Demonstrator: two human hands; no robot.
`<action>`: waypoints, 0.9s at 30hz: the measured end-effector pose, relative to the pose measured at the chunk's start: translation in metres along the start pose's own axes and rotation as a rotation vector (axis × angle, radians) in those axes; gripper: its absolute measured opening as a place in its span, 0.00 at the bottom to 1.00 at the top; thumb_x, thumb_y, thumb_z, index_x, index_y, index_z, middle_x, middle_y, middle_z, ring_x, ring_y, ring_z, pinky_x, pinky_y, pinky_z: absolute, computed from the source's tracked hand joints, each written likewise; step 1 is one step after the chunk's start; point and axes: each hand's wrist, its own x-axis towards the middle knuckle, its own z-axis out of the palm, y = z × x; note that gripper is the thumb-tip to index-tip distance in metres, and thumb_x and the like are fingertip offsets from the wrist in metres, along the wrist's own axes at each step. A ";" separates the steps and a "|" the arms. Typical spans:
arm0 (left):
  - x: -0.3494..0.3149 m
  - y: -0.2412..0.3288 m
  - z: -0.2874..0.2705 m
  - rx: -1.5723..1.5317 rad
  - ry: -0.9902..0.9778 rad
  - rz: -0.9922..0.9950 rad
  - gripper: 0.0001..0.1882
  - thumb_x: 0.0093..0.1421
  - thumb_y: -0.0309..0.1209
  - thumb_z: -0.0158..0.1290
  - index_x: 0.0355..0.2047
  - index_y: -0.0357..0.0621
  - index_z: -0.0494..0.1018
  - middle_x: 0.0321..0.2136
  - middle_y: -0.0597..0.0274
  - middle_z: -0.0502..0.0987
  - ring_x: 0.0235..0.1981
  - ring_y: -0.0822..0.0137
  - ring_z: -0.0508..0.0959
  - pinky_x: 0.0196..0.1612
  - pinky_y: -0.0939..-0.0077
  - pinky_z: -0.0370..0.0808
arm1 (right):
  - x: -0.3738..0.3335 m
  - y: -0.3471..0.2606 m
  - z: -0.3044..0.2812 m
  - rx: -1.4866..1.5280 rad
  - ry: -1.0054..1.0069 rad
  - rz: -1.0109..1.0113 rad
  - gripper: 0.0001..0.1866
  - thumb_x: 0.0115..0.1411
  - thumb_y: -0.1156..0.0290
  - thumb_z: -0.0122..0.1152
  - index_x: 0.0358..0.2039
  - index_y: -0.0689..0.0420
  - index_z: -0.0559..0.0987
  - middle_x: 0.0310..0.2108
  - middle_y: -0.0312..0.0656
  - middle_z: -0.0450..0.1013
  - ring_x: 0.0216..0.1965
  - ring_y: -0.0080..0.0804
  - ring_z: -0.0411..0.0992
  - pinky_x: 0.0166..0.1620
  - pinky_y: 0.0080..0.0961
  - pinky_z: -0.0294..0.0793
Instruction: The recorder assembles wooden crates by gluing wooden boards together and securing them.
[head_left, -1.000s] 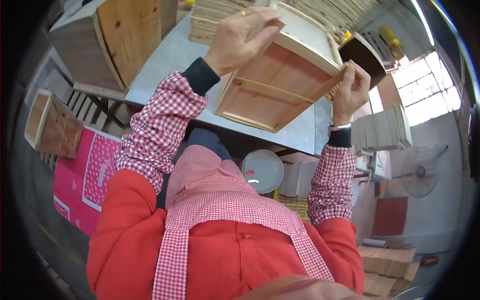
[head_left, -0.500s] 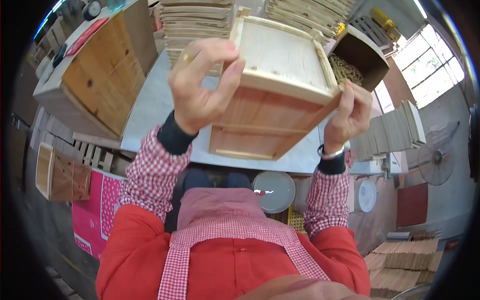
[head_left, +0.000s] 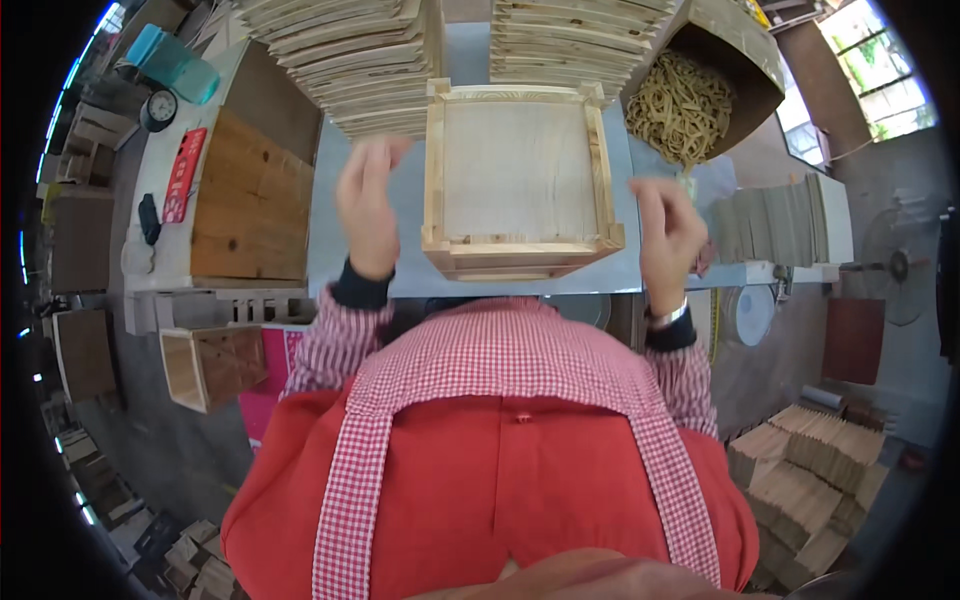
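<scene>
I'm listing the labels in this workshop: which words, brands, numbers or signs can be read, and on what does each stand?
None can be read clearly.
Red strip, at left: pale marks, too small and blurred.
Round dial: face too small to read.
Pink sheet: partly hidden, nothing legible.
Wooden box: no lettering visible.

The left hand (head_left: 370,210) and right hand (head_left: 672,240), earlier at the near corners of the wooden box (head_left: 520,180), now hang clear of it, respectively towards nine and between three and four o'clock.
</scene>
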 end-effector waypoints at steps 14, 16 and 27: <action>0.097 -0.057 0.053 -0.028 -0.082 -0.051 0.19 0.69 0.37 0.42 0.34 0.33 0.76 0.30 0.65 0.78 0.31 0.74 0.75 0.37 0.80 0.72 | 0.104 0.068 0.074 0.268 -0.002 0.117 0.12 0.61 0.69 0.59 0.25 0.64 0.74 0.21 0.30 0.70 0.24 0.13 0.63 0.27 0.14 0.63; 0.093 -0.055 0.051 -0.089 -0.170 -0.098 0.18 0.69 0.36 0.41 0.37 0.33 0.75 0.35 0.59 0.79 0.35 0.73 0.76 0.42 0.79 0.72 | 0.096 0.066 0.075 0.319 0.074 0.058 0.13 0.60 0.69 0.59 0.23 0.63 0.73 0.19 0.28 0.67 0.23 0.12 0.60 0.25 0.14 0.60; 0.071 -0.046 0.044 -0.157 -0.205 -0.079 0.20 0.70 0.35 0.38 0.35 0.32 0.75 0.36 0.57 0.80 0.37 0.71 0.77 0.44 0.78 0.72 | 0.096 0.057 0.075 0.199 0.028 0.028 0.13 0.62 0.68 0.57 0.24 0.63 0.73 0.18 0.29 0.66 0.21 0.14 0.60 0.24 0.16 0.61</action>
